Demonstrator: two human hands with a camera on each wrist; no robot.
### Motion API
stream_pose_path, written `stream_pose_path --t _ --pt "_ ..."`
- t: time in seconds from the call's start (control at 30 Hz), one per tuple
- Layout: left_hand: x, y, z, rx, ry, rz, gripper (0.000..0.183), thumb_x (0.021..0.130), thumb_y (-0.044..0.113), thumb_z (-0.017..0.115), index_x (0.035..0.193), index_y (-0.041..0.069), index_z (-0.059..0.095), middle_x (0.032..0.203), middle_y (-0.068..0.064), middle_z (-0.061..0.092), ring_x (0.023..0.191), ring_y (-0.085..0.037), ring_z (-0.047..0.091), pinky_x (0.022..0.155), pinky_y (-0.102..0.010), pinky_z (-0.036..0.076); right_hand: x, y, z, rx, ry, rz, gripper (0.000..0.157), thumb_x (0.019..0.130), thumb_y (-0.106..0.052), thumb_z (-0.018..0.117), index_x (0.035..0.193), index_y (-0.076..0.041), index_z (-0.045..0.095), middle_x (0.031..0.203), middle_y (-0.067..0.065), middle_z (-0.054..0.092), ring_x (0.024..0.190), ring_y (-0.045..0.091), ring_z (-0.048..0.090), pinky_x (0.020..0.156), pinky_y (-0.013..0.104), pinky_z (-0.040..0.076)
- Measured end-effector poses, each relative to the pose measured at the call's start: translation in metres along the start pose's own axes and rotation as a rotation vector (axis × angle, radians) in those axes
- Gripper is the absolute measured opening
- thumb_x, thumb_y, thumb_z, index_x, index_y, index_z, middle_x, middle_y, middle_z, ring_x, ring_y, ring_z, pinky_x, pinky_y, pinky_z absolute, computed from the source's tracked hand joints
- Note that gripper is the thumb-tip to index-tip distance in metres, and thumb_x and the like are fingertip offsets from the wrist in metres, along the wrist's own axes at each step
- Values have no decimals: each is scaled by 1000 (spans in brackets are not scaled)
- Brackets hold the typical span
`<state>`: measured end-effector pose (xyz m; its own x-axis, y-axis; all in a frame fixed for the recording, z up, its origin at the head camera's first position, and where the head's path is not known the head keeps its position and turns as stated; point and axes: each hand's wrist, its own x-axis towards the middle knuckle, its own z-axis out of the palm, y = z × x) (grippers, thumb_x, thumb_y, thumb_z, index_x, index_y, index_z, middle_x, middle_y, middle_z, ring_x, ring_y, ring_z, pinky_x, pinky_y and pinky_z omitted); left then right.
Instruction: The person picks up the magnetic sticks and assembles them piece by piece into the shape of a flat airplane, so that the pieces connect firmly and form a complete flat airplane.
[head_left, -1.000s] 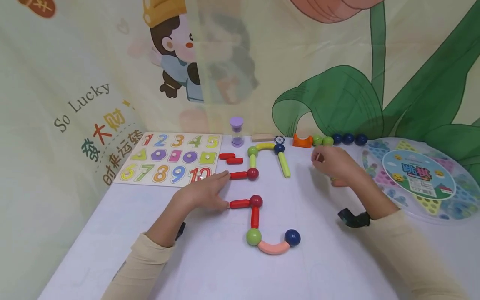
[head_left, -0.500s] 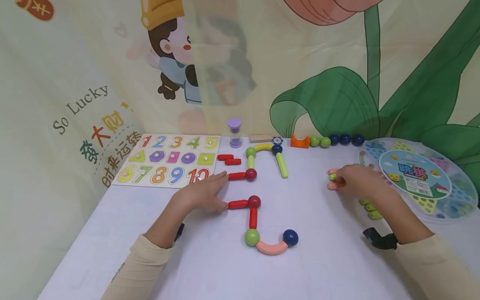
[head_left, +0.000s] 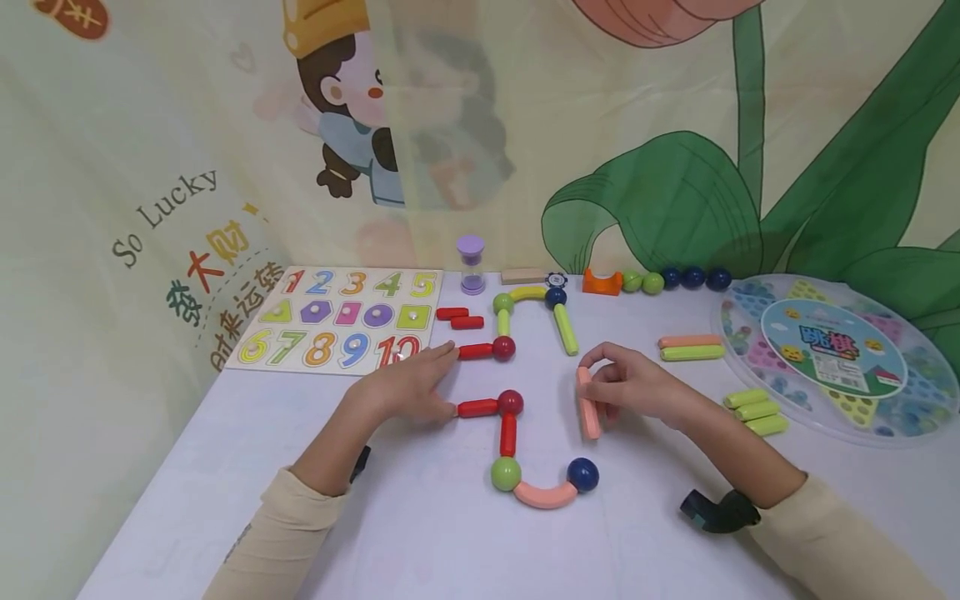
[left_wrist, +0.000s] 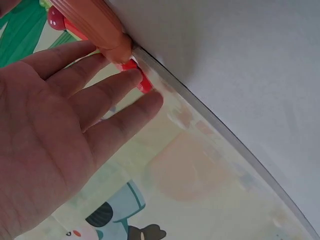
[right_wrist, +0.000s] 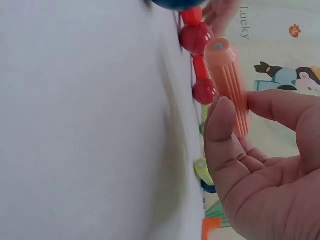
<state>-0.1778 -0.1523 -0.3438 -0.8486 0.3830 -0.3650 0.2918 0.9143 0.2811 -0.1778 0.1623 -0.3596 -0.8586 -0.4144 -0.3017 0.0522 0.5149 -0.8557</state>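
My right hand [head_left: 637, 385] pinches a straight salmon magnetic stick [head_left: 589, 417] between thumb and fingers, right of the lower ball-and-stick chain. In the right wrist view this stick [right_wrist: 230, 85] is ribbed, with a metal disc at its end. My left hand [head_left: 401, 387] lies spread on the table, fingertips at the outer ends of two red sticks [head_left: 477, 408]. The lower chain joins a red ball [head_left: 511, 402], a green ball [head_left: 506, 473], a curved salmon stick [head_left: 546, 497] and a blue ball [head_left: 582, 475]. The upper chain has a yellow curved stick [head_left: 529, 293].
At right lie a salmon and a green stick [head_left: 692, 353], several short green sticks [head_left: 756, 408] and a round game board [head_left: 832, 350]. Along the back are an hourglass [head_left: 472, 265], an orange block [head_left: 602, 283] and spare balls [head_left: 693, 277]. A number puzzle [head_left: 341, 321] lies at left.
My right hand reached right to the row of sticks, took a salmon one and brought it left beside the lower chain. The left hand has stayed in place.
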Motion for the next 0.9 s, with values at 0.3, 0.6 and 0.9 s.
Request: stream_pose_path --t 0.3,0.6,0.9 --pt "-14 30 5 -23 -24 281 94 67 53 72 144 23 25 148 4 18 134 -16 14 98 -41 34 0 8 16 78 -58 50 40 83 -23 65 112 -5 44 75 14 62 61 29 59 60 35 52" --pt "-14 52 21 34 -52 418 87 68 59 67 140 22 35 145 6 26 134 -21 15 103 -42 26 5 9 18 101 -61 46 39 83 -24 66 110 -5 44 76 15 63 62 30 60 61 35 52" --pt "-15 54 22 44 -37 398 90 65 62 68 139 22 36 143 7 29 133 -16 20 101 -39 30 8 11 16 70 -61 31 34 84 -24 65 104 -5 47 74 14 63 61 30 60 60 36 52"
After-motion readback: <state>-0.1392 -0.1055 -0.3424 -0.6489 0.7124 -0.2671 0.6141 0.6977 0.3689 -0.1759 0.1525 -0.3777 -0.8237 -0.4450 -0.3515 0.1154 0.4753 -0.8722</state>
